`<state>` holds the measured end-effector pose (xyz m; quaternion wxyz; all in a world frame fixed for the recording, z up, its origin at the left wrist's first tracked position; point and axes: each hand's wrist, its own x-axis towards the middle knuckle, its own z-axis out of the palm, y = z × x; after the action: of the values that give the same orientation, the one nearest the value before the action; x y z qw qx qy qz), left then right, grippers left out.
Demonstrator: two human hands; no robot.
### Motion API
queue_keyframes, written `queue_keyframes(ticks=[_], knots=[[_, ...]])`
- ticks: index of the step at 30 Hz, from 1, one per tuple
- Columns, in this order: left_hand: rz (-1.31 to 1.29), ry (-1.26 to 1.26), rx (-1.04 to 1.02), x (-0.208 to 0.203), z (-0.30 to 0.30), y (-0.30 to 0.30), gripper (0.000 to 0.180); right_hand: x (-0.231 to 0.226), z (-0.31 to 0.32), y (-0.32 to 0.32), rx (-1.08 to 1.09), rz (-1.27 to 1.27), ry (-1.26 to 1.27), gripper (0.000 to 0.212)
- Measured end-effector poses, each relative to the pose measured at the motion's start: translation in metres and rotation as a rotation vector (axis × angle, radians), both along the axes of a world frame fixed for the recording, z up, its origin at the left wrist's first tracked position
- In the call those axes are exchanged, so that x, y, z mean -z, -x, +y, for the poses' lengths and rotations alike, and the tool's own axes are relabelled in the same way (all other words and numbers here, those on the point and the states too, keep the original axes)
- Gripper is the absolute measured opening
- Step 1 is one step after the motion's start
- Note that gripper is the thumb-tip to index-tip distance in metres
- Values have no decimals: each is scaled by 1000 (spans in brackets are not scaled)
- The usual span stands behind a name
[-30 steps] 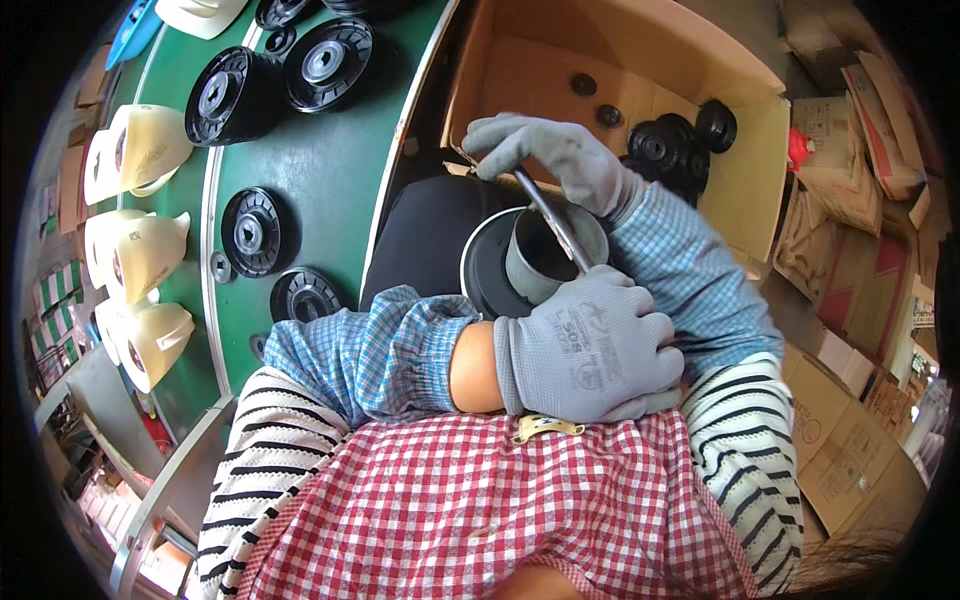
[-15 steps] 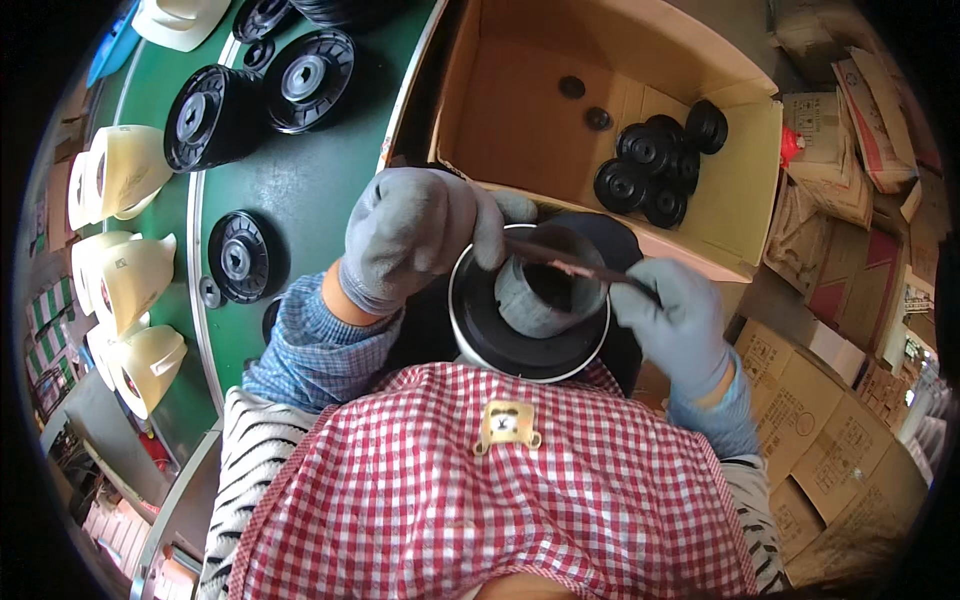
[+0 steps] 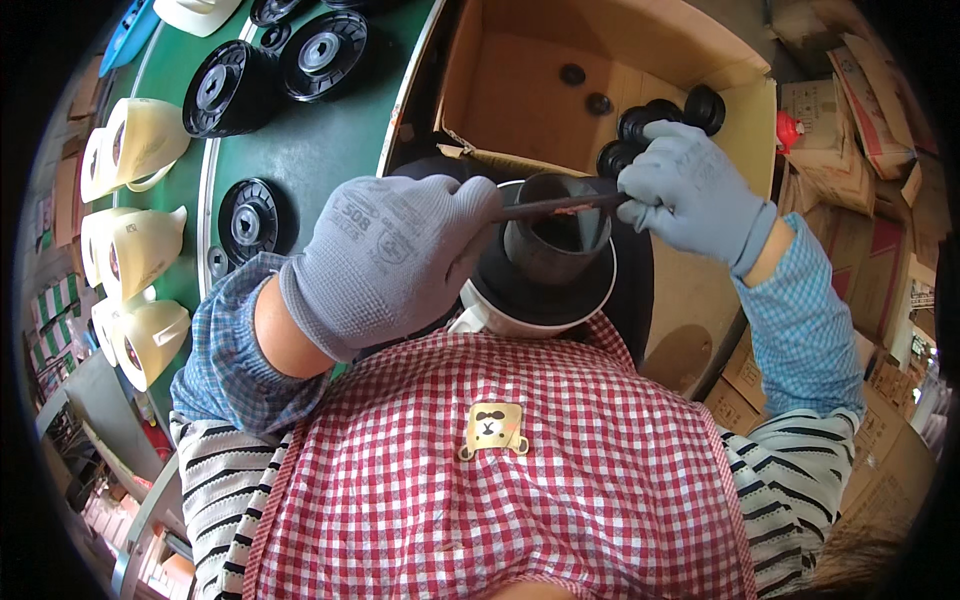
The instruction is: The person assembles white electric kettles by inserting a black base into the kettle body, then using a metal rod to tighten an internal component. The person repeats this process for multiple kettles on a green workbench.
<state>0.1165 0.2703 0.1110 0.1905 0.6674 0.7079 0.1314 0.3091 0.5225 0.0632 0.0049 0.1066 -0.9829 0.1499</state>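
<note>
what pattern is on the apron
The apron is red and white check, best in head view.

right: cardboard boxes [image 3: 812, 112], red object [image 3: 788, 131] | upper left: blue object [image 3: 130, 35]

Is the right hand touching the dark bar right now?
Touching: the head view shows the gloved right hand gripping the right end of the dark bar.
</note>
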Motion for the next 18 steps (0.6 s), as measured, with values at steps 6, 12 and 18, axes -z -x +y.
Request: queue_keyframes(ticks=[6, 12, 18], knots=[[-196, -112, 64, 59, 17, 42, 16, -7, -17, 2, 101, -301, 216, 42], [-390, 122, 95, 65, 36, 58, 39, 6, -35, 1, 239, 11, 493, 46], [-313, 64, -7, 80, 44, 47, 42, 0, -33, 1, 176, -464, 654, 53]])
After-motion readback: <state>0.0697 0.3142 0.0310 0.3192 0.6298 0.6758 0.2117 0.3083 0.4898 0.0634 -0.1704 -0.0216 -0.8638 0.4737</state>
